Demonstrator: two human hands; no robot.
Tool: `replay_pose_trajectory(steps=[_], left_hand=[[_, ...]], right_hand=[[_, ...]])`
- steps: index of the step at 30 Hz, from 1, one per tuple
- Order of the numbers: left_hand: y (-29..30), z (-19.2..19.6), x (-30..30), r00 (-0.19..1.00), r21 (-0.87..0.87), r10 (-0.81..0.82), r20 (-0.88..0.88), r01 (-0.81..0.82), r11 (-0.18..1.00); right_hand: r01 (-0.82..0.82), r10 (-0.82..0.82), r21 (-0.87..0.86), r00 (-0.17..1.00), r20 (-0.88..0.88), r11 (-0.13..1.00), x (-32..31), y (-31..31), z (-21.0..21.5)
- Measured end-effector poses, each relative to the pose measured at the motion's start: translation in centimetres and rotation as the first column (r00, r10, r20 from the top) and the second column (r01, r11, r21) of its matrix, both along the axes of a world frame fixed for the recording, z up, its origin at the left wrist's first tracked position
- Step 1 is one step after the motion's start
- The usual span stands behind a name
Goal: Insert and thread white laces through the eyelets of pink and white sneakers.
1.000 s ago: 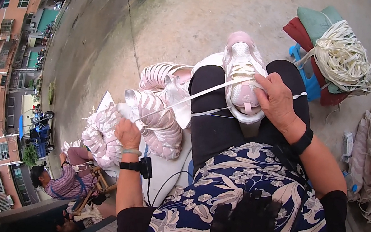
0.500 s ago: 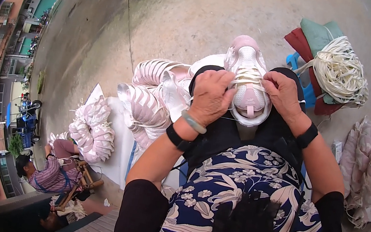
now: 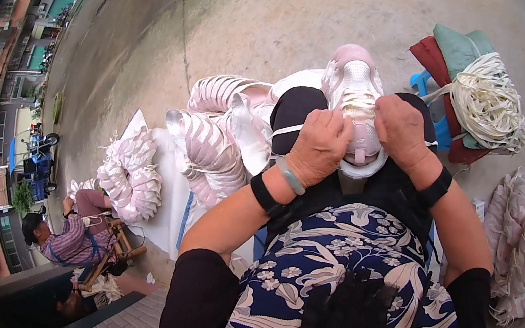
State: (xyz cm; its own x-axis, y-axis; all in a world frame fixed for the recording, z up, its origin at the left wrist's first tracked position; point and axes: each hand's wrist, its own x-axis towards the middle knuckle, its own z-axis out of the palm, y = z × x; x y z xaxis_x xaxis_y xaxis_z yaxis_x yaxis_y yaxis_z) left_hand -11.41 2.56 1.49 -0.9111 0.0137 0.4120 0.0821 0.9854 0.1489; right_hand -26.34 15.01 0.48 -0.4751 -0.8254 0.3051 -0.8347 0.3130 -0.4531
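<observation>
Pale pink and white shoe with cream lace across its front

The shoe lay face up between the person's dark-clad knees, its rounded pink toe pointing away from the body and its open collar nearest. White mesh covered the area behind the toe. The flat lace crossed the front in several close rows, and a pale length ran out to the left over one knee. Below the rows showed a pink tongue with a small pink pull loop. Parts of both sides were hidden.

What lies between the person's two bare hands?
In the head view, a pale pink and white lace-up shoe lies between the left hand and right hand.
</observation>
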Motion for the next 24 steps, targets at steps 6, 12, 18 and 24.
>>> replay_pose_trajectory(steps=[6,12,18,24], left_hand=[[0.0,0.5,-0.2,0.996,-0.015,0.013,0.083,-0.012,1.000],[-0.1,0.8,0.2,0.997,0.278,0.075,-0.020,-0.066,0.958],[-0.3,1.5,-0.2,0.992,0.296,0.119,0.032,-0.123,0.947],[-0.1,0.7,-0.7,0.987,0.082,0.114,0.112,-0.124,0.989]], right_hand=[[0.045,0.106,-0.143,0.470,0.877,0.989,-2.0,0.3,0.0],[0.050,0.079,-0.145,0.645,0.760,0.988,-0.7,0.9,-0.3],[0.110,0.000,-0.136,0.777,0.630,0.985,-0.1,0.7,-0.6],[0.091,-0.015,-0.189,0.929,0.370,0.978,-0.1,-0.1,-0.9]])
